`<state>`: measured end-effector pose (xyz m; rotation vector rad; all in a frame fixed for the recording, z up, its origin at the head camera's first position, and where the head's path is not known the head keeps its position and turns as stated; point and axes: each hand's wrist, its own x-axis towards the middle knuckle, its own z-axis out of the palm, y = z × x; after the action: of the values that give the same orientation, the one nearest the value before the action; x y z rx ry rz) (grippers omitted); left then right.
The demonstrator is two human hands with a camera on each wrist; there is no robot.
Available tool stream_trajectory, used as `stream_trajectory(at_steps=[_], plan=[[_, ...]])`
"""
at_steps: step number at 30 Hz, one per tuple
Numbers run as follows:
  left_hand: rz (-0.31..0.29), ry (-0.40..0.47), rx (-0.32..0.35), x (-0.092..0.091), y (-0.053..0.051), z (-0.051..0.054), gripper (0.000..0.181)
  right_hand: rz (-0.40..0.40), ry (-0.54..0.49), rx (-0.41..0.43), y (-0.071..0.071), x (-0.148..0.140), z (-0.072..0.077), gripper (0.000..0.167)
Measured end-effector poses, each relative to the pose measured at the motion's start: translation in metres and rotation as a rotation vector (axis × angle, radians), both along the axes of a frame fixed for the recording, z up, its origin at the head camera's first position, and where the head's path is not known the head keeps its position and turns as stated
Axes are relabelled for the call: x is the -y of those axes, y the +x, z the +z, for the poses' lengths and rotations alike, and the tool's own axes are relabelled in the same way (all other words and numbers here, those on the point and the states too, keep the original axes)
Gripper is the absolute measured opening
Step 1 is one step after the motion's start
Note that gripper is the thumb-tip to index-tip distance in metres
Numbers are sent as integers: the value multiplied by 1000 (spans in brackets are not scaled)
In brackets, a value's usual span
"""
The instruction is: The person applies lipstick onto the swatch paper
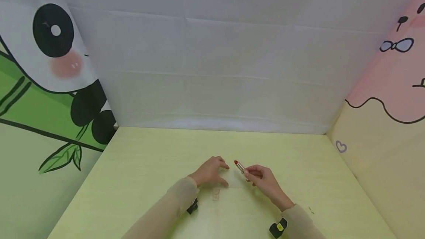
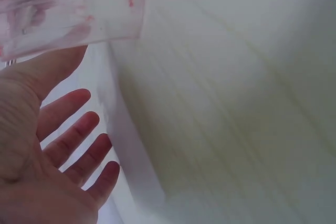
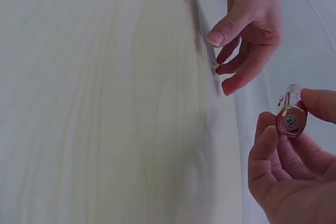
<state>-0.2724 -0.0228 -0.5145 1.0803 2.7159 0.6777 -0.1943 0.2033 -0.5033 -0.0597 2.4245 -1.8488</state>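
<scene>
A lipstick (image 1: pixel 240 166) with its red tip bared and a pale metallic tube is pinched at its base in my right hand (image 1: pixel 265 183). The tip points up and to the left; in the right wrist view the round bottom (image 3: pixel 291 123) of the lipstick faces the camera. My left hand (image 1: pixel 209 172) hovers a little to the left, fingers spread and gently bent, holding nothing. Near that hand's thumb, a clear cap (image 1: pixel 216 194) with red smudges stands on the table. It shows large in the left wrist view, a transparent tube (image 2: pixel 113 17).
Between the hands, a thin white sheet (image 1: pixel 236 183) lies on the pale yellow wood-grain table (image 1: pixel 159 146). A white cloth backdrop (image 1: pixel 212 102) rises behind the table, with printed cartoon panels at both sides. A small dark mark (image 1: pixel 311 210) lies right of my right wrist.
</scene>
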Motion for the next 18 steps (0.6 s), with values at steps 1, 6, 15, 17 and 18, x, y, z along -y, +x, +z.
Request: stream_trajectory(at_steps=[1,6,15,17,18], plan=[[-2,-10,-2,0,0,0,57,-4,4,1,0,0,0,27],[-9,-64,-40,-2,-1,-5,56,-24,25,11,0,-2,-1,25],[-19,-73,-81,-2,-3,-11,55,-7,43,-3,0,-3,-4,26],[-22,-69,-82,-2,-3,-12,55,-5,50,-5,-1,-4,-4,26],[-23,-66,-81,-2,-4,-12,56,-4,53,-6,-1,-4,-5,26]])
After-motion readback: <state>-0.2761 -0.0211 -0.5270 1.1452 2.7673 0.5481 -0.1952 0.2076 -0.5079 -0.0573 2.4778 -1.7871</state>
